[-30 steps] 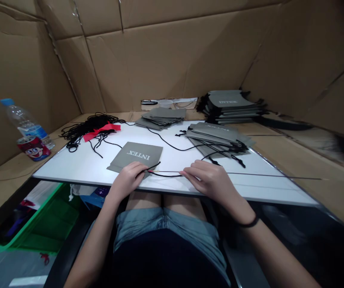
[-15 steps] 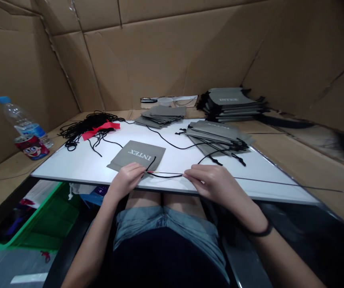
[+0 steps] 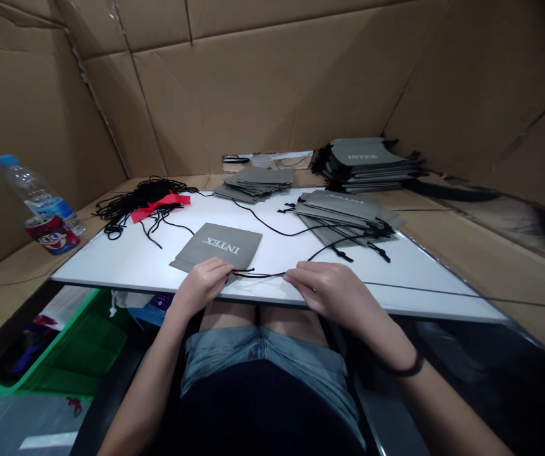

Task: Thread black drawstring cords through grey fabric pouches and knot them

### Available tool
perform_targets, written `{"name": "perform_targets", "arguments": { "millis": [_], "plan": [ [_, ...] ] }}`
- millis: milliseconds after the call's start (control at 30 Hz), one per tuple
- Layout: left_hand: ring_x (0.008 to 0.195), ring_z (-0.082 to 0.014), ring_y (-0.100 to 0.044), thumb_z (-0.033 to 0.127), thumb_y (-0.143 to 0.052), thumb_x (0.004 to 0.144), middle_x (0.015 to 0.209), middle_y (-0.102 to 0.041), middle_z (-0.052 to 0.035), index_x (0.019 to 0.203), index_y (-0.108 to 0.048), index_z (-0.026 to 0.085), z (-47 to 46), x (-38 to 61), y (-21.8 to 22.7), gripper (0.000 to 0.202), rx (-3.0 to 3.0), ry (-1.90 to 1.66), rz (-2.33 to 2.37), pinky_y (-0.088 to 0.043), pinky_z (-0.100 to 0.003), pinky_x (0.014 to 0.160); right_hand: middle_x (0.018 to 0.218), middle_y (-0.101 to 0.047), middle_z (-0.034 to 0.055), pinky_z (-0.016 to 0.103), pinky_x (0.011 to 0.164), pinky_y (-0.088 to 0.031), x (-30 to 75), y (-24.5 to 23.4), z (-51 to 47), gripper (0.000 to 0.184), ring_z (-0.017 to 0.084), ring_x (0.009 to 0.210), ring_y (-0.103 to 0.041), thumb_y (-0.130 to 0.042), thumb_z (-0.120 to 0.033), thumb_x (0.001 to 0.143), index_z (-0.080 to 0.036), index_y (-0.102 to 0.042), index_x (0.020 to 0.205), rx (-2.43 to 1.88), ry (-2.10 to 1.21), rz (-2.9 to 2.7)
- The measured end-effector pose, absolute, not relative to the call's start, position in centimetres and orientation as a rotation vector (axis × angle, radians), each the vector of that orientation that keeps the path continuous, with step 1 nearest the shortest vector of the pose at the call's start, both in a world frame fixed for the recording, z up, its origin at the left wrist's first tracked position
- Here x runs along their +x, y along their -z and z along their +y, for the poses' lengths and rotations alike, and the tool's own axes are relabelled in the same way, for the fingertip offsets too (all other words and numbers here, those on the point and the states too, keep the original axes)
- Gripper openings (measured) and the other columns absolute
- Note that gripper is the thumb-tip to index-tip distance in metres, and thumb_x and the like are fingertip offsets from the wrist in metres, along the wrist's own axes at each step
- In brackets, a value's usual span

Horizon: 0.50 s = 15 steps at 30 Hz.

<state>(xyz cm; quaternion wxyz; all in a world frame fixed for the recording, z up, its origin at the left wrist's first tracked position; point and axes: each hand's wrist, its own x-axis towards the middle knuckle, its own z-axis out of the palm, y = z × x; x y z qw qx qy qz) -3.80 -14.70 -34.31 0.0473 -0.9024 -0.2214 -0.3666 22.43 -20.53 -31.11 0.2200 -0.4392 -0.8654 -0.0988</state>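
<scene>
A flat grey drawstring pouch marked INTEX lies near the table's front edge. My left hand is closed, its fingertips pinching the pouch's front right corner. From that corner a black cord runs to my right hand, which is closed in a pinch on it. A short cord end sticks out beside my left fingertips, near a small red and yellow bit. Past my right hand a thin dark rod reaches out over the right side of the table; its part inside the hand is hidden.
Black cords with a red strip lie back left, near a bottle and a can. Grey pouches are piled at the back middle, right and far right. Cardboard walls surround the white table.
The short cord end beside my left fingertips stood slanting upward and now points right, nearly level. My right hand has shifted slightly left. My left hand stays at the pouch's corner.
</scene>
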Motion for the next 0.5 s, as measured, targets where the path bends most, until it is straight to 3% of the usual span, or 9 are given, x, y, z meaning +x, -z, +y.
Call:
{"name": "perform_targets", "arguments": {
  "millis": [300,500],
  "plan": [
    [0.08,-0.0165,-0.061,0.012,-0.045,0.091,0.086,-0.066,-0.008,0.101,-0.064,0.015,-14.8,-4.1,34.5,0.021,-2.78,1.23,-0.789,-0.052,-0.029,0.07,0.07,-0.067,0.0033,0.025,0.057,-0.034,23.5,30.1,-20.6,0.029,0.014,0.061,-0.058,-0.046,-0.032,0.093,-0.02,-0.068,0.078,-1.365,-0.027,-2.395],
    [0.078,-0.0171,-0.061,0.013,-0.046,0.091,0.087,-0.068,-0.0087,0.102,-0.064,0.015,-14.9,-4.7,34.4,0.021,-2.69,1.218,-0.771,-0.052,-0.03,0.07,0.06,-0.063,0.0035,0.026,0.053,-0.032,24.2,28.7,-21.7,0.037,0.015,0.054,-0.055,-0.042,-0.037,0.093,-0.02,-0.064,0.069,-1.388,0.063,-2.35]
  ]
}}
